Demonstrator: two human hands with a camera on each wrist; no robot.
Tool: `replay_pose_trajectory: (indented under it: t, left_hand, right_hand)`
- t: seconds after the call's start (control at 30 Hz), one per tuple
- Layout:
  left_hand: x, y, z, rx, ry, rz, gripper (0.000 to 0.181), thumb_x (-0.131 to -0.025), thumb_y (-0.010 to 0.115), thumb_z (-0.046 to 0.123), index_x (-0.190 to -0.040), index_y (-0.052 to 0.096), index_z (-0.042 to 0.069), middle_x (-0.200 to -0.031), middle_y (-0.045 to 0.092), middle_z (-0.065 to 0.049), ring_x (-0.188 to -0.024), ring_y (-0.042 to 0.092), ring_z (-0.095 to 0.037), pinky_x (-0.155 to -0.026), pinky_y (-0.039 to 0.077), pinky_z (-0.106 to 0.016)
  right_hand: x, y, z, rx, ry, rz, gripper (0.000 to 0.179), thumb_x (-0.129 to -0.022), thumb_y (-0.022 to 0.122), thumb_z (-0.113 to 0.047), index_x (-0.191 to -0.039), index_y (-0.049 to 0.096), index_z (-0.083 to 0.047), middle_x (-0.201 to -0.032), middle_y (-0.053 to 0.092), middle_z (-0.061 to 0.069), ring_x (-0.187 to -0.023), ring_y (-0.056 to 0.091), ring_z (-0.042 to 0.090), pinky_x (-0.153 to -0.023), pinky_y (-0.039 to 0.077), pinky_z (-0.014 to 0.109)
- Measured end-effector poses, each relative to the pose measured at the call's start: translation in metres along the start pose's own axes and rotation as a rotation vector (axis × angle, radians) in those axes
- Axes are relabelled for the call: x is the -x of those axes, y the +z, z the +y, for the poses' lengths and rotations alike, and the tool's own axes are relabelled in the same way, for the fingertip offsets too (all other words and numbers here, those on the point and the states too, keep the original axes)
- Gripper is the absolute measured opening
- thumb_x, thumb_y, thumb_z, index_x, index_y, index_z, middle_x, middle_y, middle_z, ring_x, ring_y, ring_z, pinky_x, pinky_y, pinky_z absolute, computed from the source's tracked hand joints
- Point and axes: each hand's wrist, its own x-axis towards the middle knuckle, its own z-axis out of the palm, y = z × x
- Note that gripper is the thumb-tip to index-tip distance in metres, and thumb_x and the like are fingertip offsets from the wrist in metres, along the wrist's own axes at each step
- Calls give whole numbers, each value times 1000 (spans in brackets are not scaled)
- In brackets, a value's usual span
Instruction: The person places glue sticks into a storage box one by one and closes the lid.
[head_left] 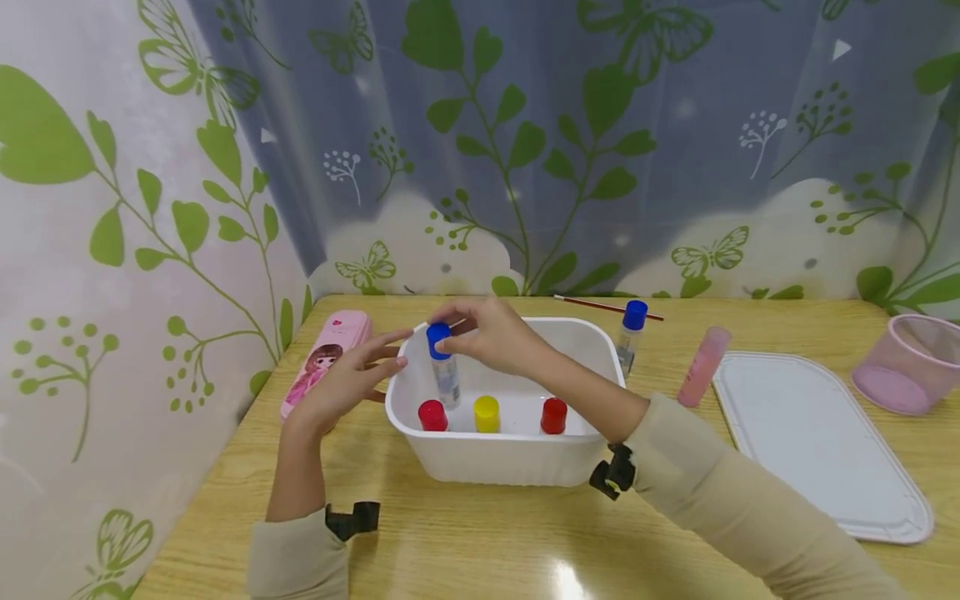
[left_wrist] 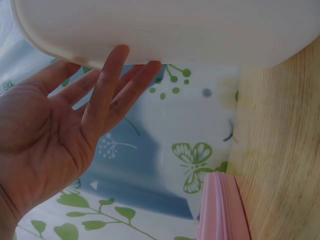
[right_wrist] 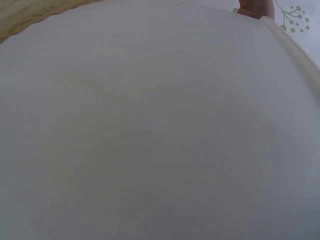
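My right hand (head_left: pixel 491 333) reaches over a white plastic bin (head_left: pixel 502 460) and grips a clear bottle (head_left: pixel 447 379) by its blue cap, upright inside the bin's left end. Along the bin's front wall stand a bottle with a pinkish-red cap (head_left: pixel 432 415), one with a yellow cap (head_left: pixel 487 414) and one with a red cap (head_left: pixel 553 415); their bodies are mostly hidden. My left hand (head_left: pixel 347 379) is at the bin's left rim, fingers extended; the left wrist view shows its fingertips against the bin's outer wall (left_wrist: pixel 175 30). The bin's wall (right_wrist: pixel 150 125) fills most of the right wrist view.
A pink pencil case (head_left: pixel 326 362) lies left of the bin. Behind and to the right are a paintbrush (head_left: pixel 600 304), another blue-capped bottle (head_left: pixel 632 333), a pink tube (head_left: pixel 703 367), a white lid-like tray (head_left: pixel 817 442) and a pink mesh cup (head_left: pixel 907 367). A curtain hangs behind the table.
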Motion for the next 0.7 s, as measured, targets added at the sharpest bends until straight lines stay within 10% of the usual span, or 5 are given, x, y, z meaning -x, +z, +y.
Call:
replay_pose_trajectory:
  t: [0.7]
  left_hand:
    - [0,0,-1,-2,5,0,51,-95,52,32,-141,38,16,-134,41,-16,-115,47,-33,-77,50,-42]
  right_hand:
    - [6,25,7,-8,100,-55,24,-83,67,-2,-106,64,-3,-104,63,8,-93,61,22,-79,49,25]
